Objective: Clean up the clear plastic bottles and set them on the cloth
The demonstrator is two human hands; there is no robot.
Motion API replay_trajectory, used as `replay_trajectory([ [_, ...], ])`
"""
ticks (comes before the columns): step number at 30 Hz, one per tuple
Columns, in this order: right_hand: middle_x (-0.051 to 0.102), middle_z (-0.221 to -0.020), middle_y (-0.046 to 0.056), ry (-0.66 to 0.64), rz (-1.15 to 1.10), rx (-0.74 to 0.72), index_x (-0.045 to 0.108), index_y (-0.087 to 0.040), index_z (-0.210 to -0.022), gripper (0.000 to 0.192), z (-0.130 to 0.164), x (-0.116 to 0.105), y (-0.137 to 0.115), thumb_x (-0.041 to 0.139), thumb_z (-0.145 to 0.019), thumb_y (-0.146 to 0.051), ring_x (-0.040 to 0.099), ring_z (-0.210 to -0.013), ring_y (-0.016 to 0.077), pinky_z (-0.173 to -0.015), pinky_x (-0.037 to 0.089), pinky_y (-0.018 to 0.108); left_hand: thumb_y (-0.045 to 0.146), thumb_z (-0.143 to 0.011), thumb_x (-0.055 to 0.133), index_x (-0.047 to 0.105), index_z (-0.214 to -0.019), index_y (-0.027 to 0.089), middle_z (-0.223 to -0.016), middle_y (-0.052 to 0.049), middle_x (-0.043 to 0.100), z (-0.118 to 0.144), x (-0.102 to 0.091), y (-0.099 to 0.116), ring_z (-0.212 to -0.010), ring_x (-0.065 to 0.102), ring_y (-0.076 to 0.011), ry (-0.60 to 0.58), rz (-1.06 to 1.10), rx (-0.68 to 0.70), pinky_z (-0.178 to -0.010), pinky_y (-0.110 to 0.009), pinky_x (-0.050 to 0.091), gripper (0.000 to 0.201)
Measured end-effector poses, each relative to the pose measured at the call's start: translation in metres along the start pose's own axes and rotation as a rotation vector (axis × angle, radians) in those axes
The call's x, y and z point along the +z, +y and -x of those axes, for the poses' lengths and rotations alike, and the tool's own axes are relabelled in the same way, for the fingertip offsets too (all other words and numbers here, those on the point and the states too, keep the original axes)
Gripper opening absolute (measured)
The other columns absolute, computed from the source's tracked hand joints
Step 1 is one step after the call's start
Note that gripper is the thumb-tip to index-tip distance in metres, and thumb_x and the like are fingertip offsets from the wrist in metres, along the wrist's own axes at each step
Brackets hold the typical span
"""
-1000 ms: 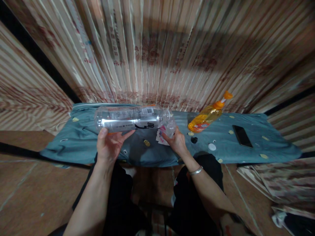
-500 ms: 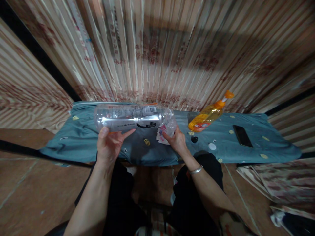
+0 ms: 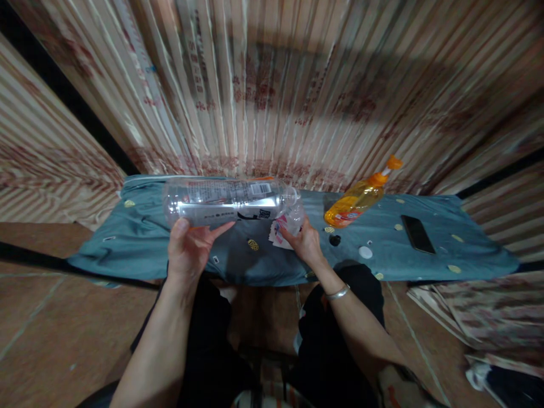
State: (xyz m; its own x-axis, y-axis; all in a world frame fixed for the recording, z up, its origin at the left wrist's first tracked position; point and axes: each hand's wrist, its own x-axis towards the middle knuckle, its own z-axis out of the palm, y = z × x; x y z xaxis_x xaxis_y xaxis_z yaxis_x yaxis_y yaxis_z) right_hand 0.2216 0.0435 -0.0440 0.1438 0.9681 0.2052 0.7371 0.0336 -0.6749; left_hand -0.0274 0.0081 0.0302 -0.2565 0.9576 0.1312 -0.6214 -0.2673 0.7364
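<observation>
Left hand (image 3: 190,246) grips clear bottle (image 3: 216,203) by base end, bottle sideways beyond palm; right hand (image 3: 305,241) pinches clear plastic piece (image 3: 296,215) near bottle's neck

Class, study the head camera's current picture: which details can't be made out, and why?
All in the head view:
- Fine print on the large clear bottle: too small and blurred.
- Left hand: some fingers hidden behind the hand itself or the bottle.
- Clear plastic at the right hand: see-through and blurred, so its outline is unclear.
- Pink-and-white slip: partly covered by the right hand.
- Dark cloth, lower right: cut off by the edge.
</observation>
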Motion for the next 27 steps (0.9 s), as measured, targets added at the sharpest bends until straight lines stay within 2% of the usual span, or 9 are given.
replay_trajectory([
  [6, 0.077, -0.113, 0.017, 0.005, -0.024, -0.006, 0.053, -0.012, -0.14, 0.069, 0.0005, 0.0002, 0.0017, 0.076, -0.082, -0.04, 0.074, -0.107, 0.0361, -0.091, 0.058, 0.045, 0.049, -0.064, 0.089, 0.065, -0.126, 0.028, -0.113, -0.007, 0.077, -0.0002, 0.0006, 0.0004, -0.108, 0.073, -0.0334, -0.047, -0.025, 0.024, -0.078, -0.045, 0.068, 0.069],
  [13, 0.078, -0.113, 0.018, -0.005, -0.008, -0.001, 0.054, -0.011, -0.139, 0.067, -0.0001, -0.0004, 0.0011, 0.076, -0.082, -0.039, 0.075, -0.107, 0.0363, -0.09, 0.058, 0.045, 0.046, -0.066, 0.089, 0.065, -0.127, 0.029, -0.114, -0.007, 0.077, -0.0013, -0.003, -0.0007, -0.112, 0.072, -0.0352, -0.064, -0.024, 0.015, -0.08, -0.047, 0.067, 0.068],
  [27, 0.077, -0.11, 0.017, -0.005, 0.012, 0.011, 0.054, -0.011, -0.139, 0.067, 0.0001, -0.0014, -0.0006, 0.076, -0.082, -0.039, 0.075, -0.106, 0.0348, -0.091, 0.059, 0.043, 0.049, -0.068, 0.088, 0.065, -0.127, 0.03, -0.115, -0.006, 0.077, 0.0001, 0.0, 0.0002, -0.106, 0.074, -0.0314, -0.078, -0.035, 0.044, -0.078, -0.044, 0.068, 0.066],
])
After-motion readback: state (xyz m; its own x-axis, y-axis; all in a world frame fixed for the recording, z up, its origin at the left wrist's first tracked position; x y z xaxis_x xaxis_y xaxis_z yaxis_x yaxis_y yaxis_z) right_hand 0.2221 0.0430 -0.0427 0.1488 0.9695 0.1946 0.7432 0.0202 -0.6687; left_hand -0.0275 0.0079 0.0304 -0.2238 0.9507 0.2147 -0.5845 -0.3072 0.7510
